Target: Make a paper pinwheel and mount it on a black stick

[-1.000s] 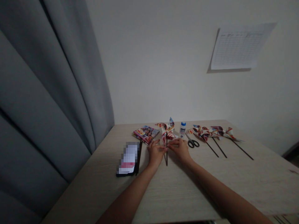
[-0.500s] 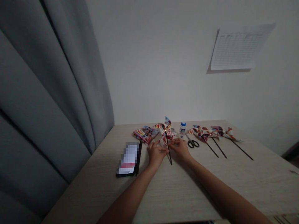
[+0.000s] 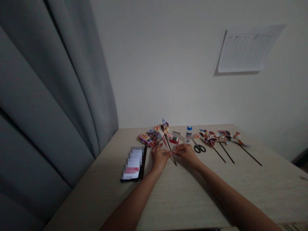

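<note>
I have the left hand (image 3: 159, 158) and the right hand (image 3: 185, 153) together near the middle of the tabletop (image 3: 192, 195), fingertips meeting at a thin black stick (image 3: 171, 153). (At this resolution, I cannot confirm whether either hand is clamped on the stick.) The stick slants from the hub of a paper pinwheel (image 3: 164, 130) down past the fingertips, its lower end showing beyond them. The pinwheel stands tilted just beyond the hands, its glossy curled blades printed in red, white and blue; the hub is hard to make out.

A small red-and-white paper piece (image 3: 174, 140) lies just beside the pinwheel, and a colour-printed booklet (image 3: 150, 138) lies partly behind it. To the right stand a white glue bottle with a blue cap (image 3: 189, 133) and, near it, black-handled scissors (image 3: 198, 148). Farther right lie three more pinwheels (image 3: 218, 136) on straight black sticks, their blades overlapping. A phone (image 3: 133, 163) lies left of the hands, its screen pixelated and unreadable. A grey pleated curtain (image 3: 50, 96) hangs at the left, and a ruled paper sheet (image 3: 245, 48) is fixed to the wall.
</note>
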Motion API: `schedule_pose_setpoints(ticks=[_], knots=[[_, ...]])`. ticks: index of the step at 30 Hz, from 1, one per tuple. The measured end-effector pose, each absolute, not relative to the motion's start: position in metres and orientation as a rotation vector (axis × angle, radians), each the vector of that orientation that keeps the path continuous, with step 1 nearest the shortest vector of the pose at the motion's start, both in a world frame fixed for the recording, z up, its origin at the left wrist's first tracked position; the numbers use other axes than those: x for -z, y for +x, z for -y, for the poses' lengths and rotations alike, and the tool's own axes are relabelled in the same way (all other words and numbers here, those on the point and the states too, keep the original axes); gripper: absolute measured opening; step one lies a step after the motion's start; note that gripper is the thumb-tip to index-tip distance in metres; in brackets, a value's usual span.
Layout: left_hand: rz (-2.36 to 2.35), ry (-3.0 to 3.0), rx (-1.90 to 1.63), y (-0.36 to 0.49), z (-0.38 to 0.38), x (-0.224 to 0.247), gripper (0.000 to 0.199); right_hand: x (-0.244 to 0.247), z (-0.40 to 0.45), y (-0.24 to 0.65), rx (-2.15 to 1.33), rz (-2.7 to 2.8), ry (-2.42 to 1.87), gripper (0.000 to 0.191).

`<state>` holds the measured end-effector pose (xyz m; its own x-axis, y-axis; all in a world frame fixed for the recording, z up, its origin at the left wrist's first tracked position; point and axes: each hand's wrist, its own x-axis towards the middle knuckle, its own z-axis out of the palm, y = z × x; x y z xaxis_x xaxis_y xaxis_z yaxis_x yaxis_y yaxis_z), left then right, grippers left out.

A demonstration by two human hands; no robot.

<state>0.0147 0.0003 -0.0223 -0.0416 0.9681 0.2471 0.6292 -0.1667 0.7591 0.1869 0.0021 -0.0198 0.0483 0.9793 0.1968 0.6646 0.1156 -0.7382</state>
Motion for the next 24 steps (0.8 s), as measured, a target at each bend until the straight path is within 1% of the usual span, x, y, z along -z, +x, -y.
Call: schedule_pose_setpoints(ticks=[7,11,16,19,24], knots=[[-1.664,1.814,-1.144,0.013,-0.003,0.024,0.006,0.016,0.003,0.187,-0.683,1.731,-1.608,0.014],[-1.636,1.813,-1.208,0.013,-0.005,0.027,0.005,0.018,0.001,0.188,-0.685,1.74,-1.576,0.01],[-1.64,1.812,-1.211,0.013,-0.006,0.03,0.006,0.017,-0.002,0.191,-0.696,1.747,-1.571,0.011],[-1.635,1.853,-1.19,0.012,-0.006,0.029,0.004,0.013,-0.003,0.195,-0.665,1.795,-1.583,0.011],[-1.656,1.846,-1.168,0.01,-0.004,0.026,0.003,0.007,-0.002,0.203,-0.492,1.848,-1.604,0.016]])
